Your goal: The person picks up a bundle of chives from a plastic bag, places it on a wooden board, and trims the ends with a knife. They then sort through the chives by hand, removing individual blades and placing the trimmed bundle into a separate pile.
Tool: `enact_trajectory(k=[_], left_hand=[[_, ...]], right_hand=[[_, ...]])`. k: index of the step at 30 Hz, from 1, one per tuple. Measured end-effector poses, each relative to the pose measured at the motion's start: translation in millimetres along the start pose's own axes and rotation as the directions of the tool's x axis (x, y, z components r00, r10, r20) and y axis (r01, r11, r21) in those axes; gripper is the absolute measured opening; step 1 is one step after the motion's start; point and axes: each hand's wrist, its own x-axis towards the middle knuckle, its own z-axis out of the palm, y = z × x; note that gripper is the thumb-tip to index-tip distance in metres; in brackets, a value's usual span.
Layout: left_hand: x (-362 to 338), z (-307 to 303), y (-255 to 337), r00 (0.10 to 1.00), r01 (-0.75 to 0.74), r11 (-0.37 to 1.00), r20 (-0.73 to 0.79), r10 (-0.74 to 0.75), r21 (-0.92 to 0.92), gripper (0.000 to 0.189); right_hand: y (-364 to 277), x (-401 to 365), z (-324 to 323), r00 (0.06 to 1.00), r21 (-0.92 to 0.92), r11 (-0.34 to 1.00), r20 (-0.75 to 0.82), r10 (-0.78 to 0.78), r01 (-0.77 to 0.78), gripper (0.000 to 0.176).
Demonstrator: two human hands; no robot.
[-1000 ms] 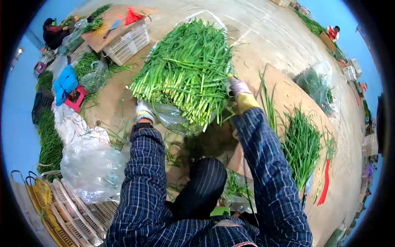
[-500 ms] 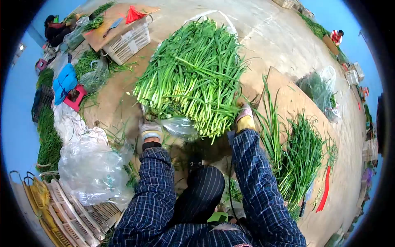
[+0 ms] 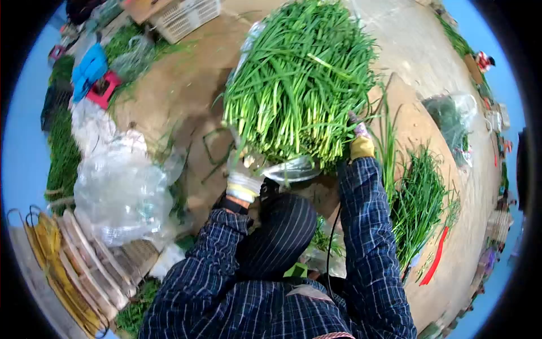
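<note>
A large pile of garlic chives (image 3: 302,73) lies with its pale stalk ends toward me, in a clear plastic bag (image 3: 291,170) that shows along the near edge. My left hand (image 3: 244,176), in a white knit glove, is closed at the near left corner of the bag. My right hand (image 3: 360,138), in a glove with a yellow cuff, is closed at the right side of the pile, its fingertips partly hidden by the leaves. Loose chives (image 3: 418,206) lie on a board (image 3: 446,169) to the right of my right forearm.
Crumpled clear plastic (image 3: 121,181) lies at left, above stacked crates (image 3: 99,265). A pink stool (image 3: 104,89) with a blue cloth (image 3: 89,70) stands farther back. A white crate (image 3: 186,20) is at the far side. A red strip (image 3: 435,257) and another bag of greens (image 3: 449,118) lie right.
The pile and its bag have moved to the right and away from me, toward the board. Both hands moved right with it, and the view has tilted down.
</note>
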Motion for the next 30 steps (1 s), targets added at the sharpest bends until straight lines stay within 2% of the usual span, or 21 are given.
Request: enact_trajectory(k=[1, 3, 5, 6, 7, 9, 10, 12, 13, 14, 15, 16, 17, 18, 19, 21, 23, 25, 27, 29, 30], left_hand=[[21, -30, 2, 0.979, -0.018, 0.999, 0.201, 0.024, -0.031, 0.026], [18, -28, 8, 0.949, -0.237, 0.963, 0.241, 0.202, 0.127, 0.024], [13, -39, 18, 0.867, -0.496, 0.773, 0.271, 0.418, 0.395, 0.022], [7, -35, 26, 0.895, -0.437, 0.85, 0.234, 0.38, 0.293, 0.021], [4, -39, 35, 0.901, -0.408, 0.881, 0.262, 0.346, 0.239, 0.02], [13, -65, 58, 0.86, -0.275, 0.958, 0.467, 0.206, 0.083, 0.017], [15, -78, 65, 0.842, -0.256, 0.964, 0.507, 0.183, 0.078, 0.016], [-7, -69, 76, 0.93, -0.362, 0.878, 0.193, 0.314, 0.313, 0.014], [-18, -61, 86, 0.951, -0.307, 0.906, 0.133, 0.279, 0.293, 0.014], [-22, -66, 97, 0.891, -0.196, 0.972, 0.438, 0.12, 0.131, 0.016], [-17, -65, 98, 0.888, -0.191, 0.973, 0.446, 0.114, 0.131, 0.016], [-10, -63, 100, 0.917, -0.367, 0.9, 0.251, 0.309, 0.233, 0.016], [-20, -53, 98, 0.864, -0.503, 0.777, 0.193, 0.466, 0.379, 0.015], [-29, -44, 97, 0.783, -0.57, 0.619, 0.128, 0.608, 0.54, 0.015], [-24, -45, 109, 0.785, -0.566, 0.621, 0.125, 0.606, 0.542, 0.015], [-16, -46, 140, 0.904, -0.401, 0.84, 0.305, 0.299, 0.366, 0.016], [-28, -34, 151, 0.839, -0.531, 0.711, 0.407, 0.362, 0.462, 0.018], [-26, -24, 167, 0.887, -0.168, 0.963, 0.458, 0.054, 0.212, 0.019], [-26, -14, 181, 0.92, -0.313, 0.854, 0.354, 0.165, 0.415, 0.019], [-56, -9, 168, 0.897, -0.425, 0.788, 0.325, 0.299, 0.447, 0.016], [-42, -37, 177, 0.872, -0.481, 0.739, 0.347, 0.346, 0.472, 0.016]], right_hand=[[0, 0, 7, 1.0, -0.013, 1.0, 0.01, 0.004, -0.004, 0.051], [-3, 1, 16, 0.999, -0.034, 0.999, 0.035, 0.014, -0.012, 0.051], [-3, 1, 32, 0.998, -0.063, 0.998, 0.053, 0.033, -0.029, 0.05], [-3, 3, 38, 0.998, -0.081, 0.996, 0.053, 0.041, -0.037, 0.05], [0, 0, 44, 0.998, -0.093, 0.995, 0.046, 0.048, -0.043, 0.049], [7, -6, 60, 0.997, -0.108, 0.992, 0.032, 0.068, -0.065, 0.049], [12, -8, 64, 0.996, -0.104, 0.991, 0.029, 0.086, -0.082, 0.049], [21, -21, 72, 0.995, -0.09, 0.991, 0.019, 0.103, -0.1, 0.048], [25, -25, 74, 0.994, -0.083, 0.991, 0.013, 0.111, -0.109, 0.048], [28, -31, 75, 0.994, -0.075, 0.991, 0.007, 0.113, -0.112, 0.048], [29, -34, 75, 0.993, -0.074, 0.99, 0.005, 0.117, -0.117, 0.047], [32, -38, 75, 0.992, -0.069, 0.99, 0.003, 0.123, -0.122, 0.047], [34, -41, 75, 0.992, -0.068, 0.989, 0.005, 0.13, -0.129, 0.047], [35, -44, 74, 0.991, -0.069, 0.988, 0.01, 0.137, -0.136, 0.047], [35, -47, 74, 0.99, -0.066, 0.988, 0.014, 0.143, -0.142, 0.046], [37, -54, 75, 0.988, -0.056, 0.987, 0.026, 0.153, -0.151, 0.046], [40, -59, 82, 0.987, -0.046, 0.987, 0.037, 0.157, -0.156, 0.046], [42, -61, 94, 0.987, -0.042, 0.987, 0.037, 0.155, -0.153, 0.045], [51, -65, 107, 0.986, -0.03, 0.987, 0.033, 0.162, -0.161, 0.045], [68, -77, 114, 0.983, 0.001, 0.983, 0.029, 0.181, -0.181, 0.045], [77, -84, 117, 0.981, 0.014, 0.981, 0.028, 0.193, -0.193, 0.045]])
